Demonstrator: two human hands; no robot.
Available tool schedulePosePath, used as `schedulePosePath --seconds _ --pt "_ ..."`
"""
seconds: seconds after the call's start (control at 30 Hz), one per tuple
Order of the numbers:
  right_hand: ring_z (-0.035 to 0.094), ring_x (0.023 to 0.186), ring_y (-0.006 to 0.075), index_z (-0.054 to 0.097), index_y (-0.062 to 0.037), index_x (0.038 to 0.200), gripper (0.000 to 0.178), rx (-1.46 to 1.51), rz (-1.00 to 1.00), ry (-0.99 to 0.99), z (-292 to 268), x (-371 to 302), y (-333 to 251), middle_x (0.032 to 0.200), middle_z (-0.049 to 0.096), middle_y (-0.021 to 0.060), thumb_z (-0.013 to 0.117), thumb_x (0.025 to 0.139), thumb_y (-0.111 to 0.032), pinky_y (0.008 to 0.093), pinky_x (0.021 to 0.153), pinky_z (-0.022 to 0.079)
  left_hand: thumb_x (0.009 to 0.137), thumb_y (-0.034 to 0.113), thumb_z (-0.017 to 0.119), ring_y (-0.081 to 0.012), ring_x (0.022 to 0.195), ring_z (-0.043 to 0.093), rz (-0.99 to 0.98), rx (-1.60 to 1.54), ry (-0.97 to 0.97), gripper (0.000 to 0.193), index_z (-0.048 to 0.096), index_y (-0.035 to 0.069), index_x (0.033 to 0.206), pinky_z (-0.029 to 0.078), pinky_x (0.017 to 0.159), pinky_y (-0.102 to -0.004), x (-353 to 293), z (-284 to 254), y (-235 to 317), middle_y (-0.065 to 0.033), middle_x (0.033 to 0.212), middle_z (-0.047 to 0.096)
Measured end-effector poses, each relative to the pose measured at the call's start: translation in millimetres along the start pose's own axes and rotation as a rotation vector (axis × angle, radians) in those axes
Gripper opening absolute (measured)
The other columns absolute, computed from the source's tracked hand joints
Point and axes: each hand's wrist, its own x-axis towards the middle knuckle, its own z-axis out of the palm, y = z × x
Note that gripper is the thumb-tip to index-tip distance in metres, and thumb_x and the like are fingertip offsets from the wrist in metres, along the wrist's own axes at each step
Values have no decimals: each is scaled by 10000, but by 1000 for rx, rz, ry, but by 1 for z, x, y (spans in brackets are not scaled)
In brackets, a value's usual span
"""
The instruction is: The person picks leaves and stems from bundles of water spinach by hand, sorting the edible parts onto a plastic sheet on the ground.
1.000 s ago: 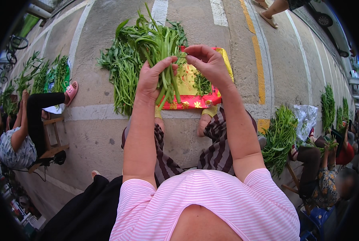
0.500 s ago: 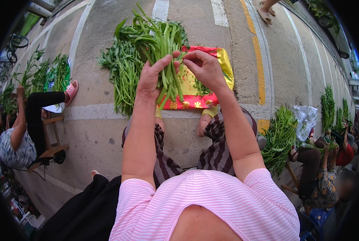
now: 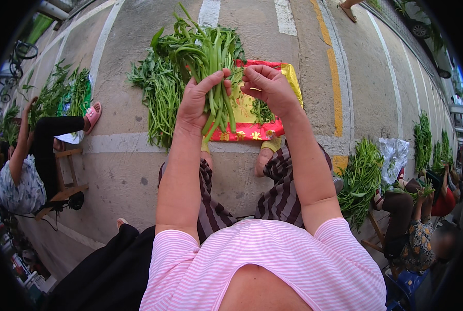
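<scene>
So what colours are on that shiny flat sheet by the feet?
The shiny flat sheet is red and gold, best seen in the head view.

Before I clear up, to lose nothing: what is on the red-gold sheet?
Green scraps lie on the sheet; whatever lies behind the held stems and right hand is hidden.

You've got two bare hands, one bunch of long green leafy stems, one shiny red-and-gold sheet, two yellow slippers, one pink slipper and one crinkly silver sheet, lol.
</scene>
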Motion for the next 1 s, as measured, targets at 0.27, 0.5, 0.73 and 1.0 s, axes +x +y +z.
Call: schedulePosePath --seconds 0.27,0.5,0.73,1.0 --pt "653 780 82 642 -112 1022 162 309 35 21 -3 1 9 873 665 -18 674 937 -245 360 801 597 908 97 669 -131 757 681 -20 137 -19 185 655 -6 1061 587 665 -279 -2 8 -8 -68 917 697" --pt "647 768 83 640 -112 1008 134 428 28 100 -12 5 12 841 654 -24 668 941 -225 361 781 603 896 102 684 -127 736 672 -33 190 -47 188 660 -4 1050 574 663 -280 -3 12 -10 -61 896 696" --pt "679 781 124 624 -24 1005 186 121 -122 251 -18 3 -8 902 690 60 687 927 -180 286 731 606 854 57 726 -135 771 685 31 268 4 261 633 13 1094 578 692 -278 -4 18 -13 -67 957 707" --pt "693 871 149 615 -4 1048 148 -486 -311 339 -39 10 -3 980 698 101 642 936 -97 271 747 581 808 -4 739 -178 802 696 68 477 86 346 586 5 1118 586 700 -295 -1 22 -20 -84 978 691"
